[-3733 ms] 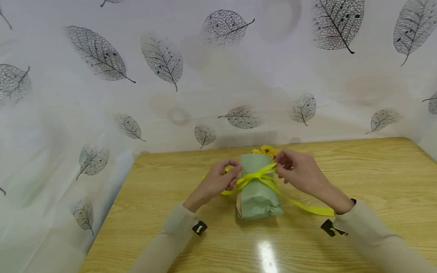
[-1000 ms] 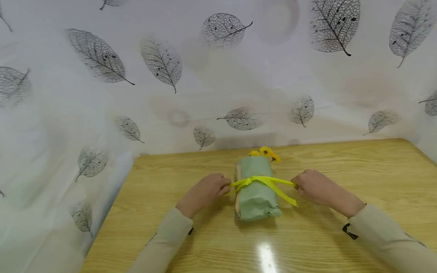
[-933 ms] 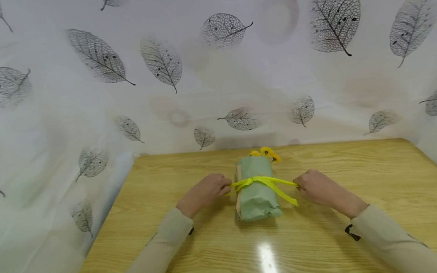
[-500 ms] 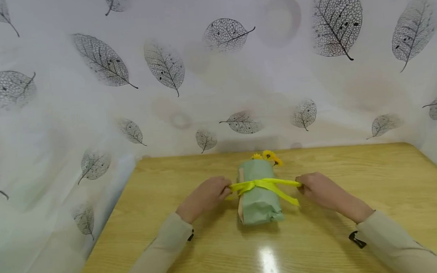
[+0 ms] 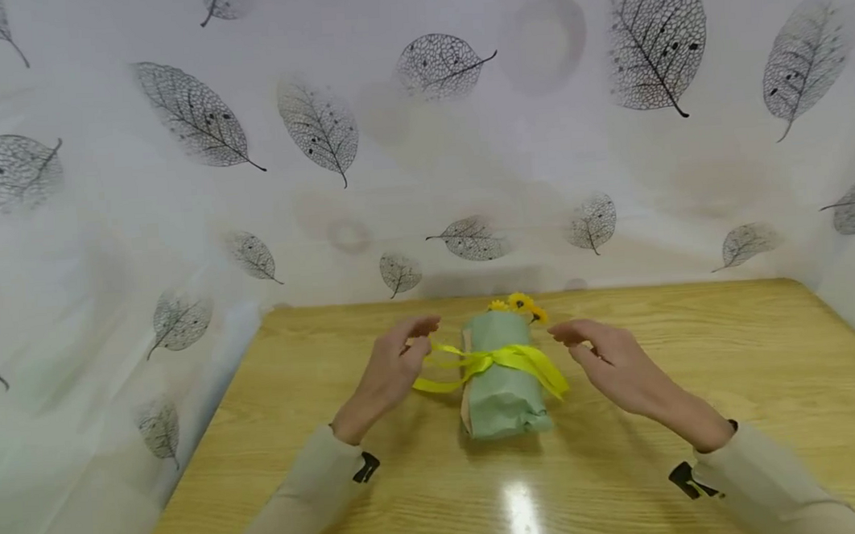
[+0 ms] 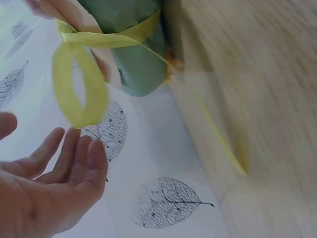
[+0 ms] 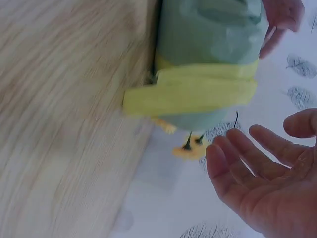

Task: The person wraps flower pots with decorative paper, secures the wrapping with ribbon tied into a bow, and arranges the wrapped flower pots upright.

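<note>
A bouquet wrapped in pale green paper (image 5: 504,412) lies on the table, yellow flowers (image 5: 520,302) poking out at its far end. Around its middle runs a yellow ribbon (image 5: 493,359) tied in a bow, with loops and tails spreading to both sides. My left hand (image 5: 385,374) is left of the bow, fingers relaxed; in the left wrist view its fingertips come close to a ribbon loop (image 6: 60,94), contact unclear. To the right, my right hand (image 5: 625,369) hovers with loosely bent fingers, holding nothing; the right wrist view shows it apart from the ribbon (image 7: 193,91).
The bouquet rests on a wooden table (image 5: 425,493) with light glare near the front. Behind and to the left hangs a pale cloth (image 5: 392,140) printed with dark leaf skeletons. A ribbon tail (image 6: 218,131) reaches over the wood in the left wrist view.
Earlier both hands pinched the ribbon and pulled it outward to the sides. Now they have let go and risen slightly, and the ribbon hangs slack in loops on both sides.
</note>
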### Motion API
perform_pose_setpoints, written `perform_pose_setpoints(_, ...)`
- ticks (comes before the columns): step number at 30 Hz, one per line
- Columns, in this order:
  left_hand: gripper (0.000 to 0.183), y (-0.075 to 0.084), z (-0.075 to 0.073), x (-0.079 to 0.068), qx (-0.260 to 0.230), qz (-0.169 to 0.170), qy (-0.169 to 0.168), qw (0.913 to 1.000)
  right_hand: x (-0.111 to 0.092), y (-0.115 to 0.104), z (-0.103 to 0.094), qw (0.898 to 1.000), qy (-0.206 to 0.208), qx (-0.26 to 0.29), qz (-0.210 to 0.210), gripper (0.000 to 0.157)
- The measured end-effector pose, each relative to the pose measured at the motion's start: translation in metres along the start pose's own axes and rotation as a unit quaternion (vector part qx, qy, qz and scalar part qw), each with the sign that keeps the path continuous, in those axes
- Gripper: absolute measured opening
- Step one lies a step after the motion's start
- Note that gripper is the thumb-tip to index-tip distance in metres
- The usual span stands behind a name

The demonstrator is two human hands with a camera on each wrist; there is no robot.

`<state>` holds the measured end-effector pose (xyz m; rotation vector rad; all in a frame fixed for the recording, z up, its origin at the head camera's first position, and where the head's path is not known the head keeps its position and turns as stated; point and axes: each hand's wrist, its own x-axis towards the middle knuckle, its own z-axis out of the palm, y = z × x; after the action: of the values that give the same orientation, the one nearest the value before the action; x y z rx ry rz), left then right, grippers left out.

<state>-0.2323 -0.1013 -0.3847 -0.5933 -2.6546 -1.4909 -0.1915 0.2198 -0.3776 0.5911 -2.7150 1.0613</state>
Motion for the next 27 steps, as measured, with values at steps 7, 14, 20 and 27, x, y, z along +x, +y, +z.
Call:
perform_pose_setpoints(7, 0.046, 0.007, 0.014, 0.005, 0.047, -0.009, -0.034, 0.9983, 0.010, -0.010, 0.021, 1.000, -0.002, -0.001, 0.000, 0.033)
perform_pose_setpoints(14, 0.055, -0.003, 0.023, 0.008, 0.066, -0.097, -0.101, 0.9879, 0.018, -0.013, 0.032, 0.998, 0.015, 0.010, 0.059, 0.026)
perform_pose_setpoints(20, 0.059, -0.013, 0.026, 0.012, -0.025, -0.157, -0.161, 0.9741, 0.024, -0.011, 0.030, 0.990, -0.020, 0.027, 0.138, 0.034)
perform_pose_setpoints(27, 0.056, -0.025, 0.030, 0.018, -0.115, -0.197, -0.217, 0.9491, 0.029, -0.003, 0.025, 0.947, -0.164, 0.130, 0.242, 0.073)
